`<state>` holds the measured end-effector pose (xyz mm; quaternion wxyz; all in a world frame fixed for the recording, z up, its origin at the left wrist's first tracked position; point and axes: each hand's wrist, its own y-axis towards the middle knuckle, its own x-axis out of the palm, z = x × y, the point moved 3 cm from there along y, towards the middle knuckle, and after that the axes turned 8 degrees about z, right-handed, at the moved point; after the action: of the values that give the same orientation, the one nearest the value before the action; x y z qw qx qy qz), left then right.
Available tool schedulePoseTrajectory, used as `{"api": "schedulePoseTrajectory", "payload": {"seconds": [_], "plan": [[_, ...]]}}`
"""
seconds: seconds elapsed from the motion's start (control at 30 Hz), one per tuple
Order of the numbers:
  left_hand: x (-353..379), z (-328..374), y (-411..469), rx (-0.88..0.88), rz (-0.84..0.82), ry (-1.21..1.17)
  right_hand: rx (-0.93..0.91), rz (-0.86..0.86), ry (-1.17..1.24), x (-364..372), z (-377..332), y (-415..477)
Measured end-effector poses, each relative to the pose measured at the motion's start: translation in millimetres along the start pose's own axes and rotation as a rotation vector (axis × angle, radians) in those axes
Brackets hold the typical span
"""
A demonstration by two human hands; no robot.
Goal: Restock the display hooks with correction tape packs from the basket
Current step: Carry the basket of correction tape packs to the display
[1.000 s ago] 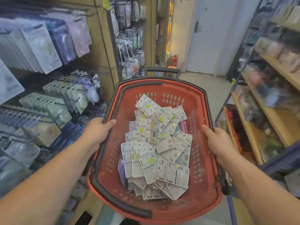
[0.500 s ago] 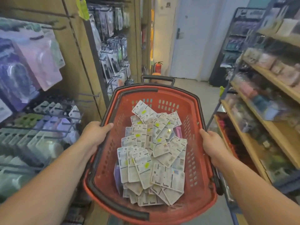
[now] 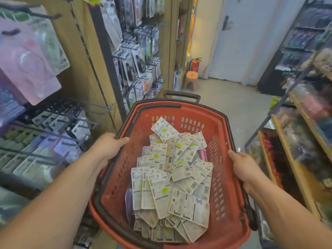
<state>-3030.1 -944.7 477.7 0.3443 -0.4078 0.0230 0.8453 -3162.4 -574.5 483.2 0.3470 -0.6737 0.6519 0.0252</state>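
I carry a red plastic basket with a black rim and handles in front of me. Inside lies a heap of several white correction tape packs, backs up, some with yellow-green dots. My left hand grips the basket's left rim. On the right rim, my right hand grips the edge. Display hooks stick out from the wooden panel to my left, some bare, some holding packs.
More packaged goods hang on a second hook rack ahead on the left. Wooden shelves with wrapped goods run along the right. The aisle floor leads to an orange stool, a fire extinguisher and a white door.
I have moved forward along the aisle with the basket; the left-hand display has slid back past me and the door is nearer. Both hands hold the rims as before.
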Motion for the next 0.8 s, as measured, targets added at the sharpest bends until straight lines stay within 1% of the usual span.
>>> {"api": "schedulePoseTrajectory", "payload": {"seconds": [0.13, 0.2, 0.4, 0.53, 0.8], "plan": [[-6, -10, 1, -0.015, 0.023, 0.063, 0.001, -0.031, 0.002, 6, -6, -4], [-7, -12, 1, -0.022, 0.026, 0.058, 0.003, -0.036, -0.005, 6, -5, -8], [-4, -21, -5, -0.023, 0.027, -0.015, 0.016, -0.010, -0.002, 2, 4, -24], [-6, -20, -13, -0.005, 0.035, 0.060, 0.014, 0.015, 0.001, 1, 14, -38], [-11, -36, -21, -0.028, 0.044, 0.049, 0.003, 0.042, -0.016, 2, 22, -54]]}}
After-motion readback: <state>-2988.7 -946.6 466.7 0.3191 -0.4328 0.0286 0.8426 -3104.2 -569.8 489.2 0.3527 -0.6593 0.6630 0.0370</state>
